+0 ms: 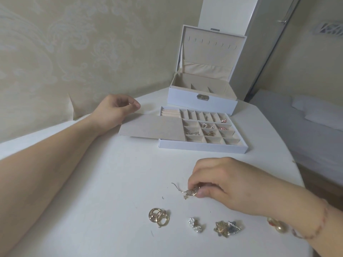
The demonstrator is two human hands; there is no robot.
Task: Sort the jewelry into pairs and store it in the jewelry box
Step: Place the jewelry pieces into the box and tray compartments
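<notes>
My right hand (222,180) pinches a pair of gold hook earrings (187,191) just above the white table. Near the front edge lie gold hoop earrings (159,217), white flower earrings (194,224), a gold-and-blue cluster pair (227,228) and a pearl piece (278,227) partly hidden by my wrist. The compartment tray (202,147) sits in the middle, its flap (152,129) folded out to the left; several cells hold jewelry. My left hand (115,110) hovers loosely curled by the flap's far corner, holding nothing. The jewelry box (202,101) stands open behind.
The white table (111,173) ends in a curved edge on the right, with a bed (306,115) beyond it. A patterned wall runs along the left and back. The box's lid (211,51) leans upright against a white cabinet.
</notes>
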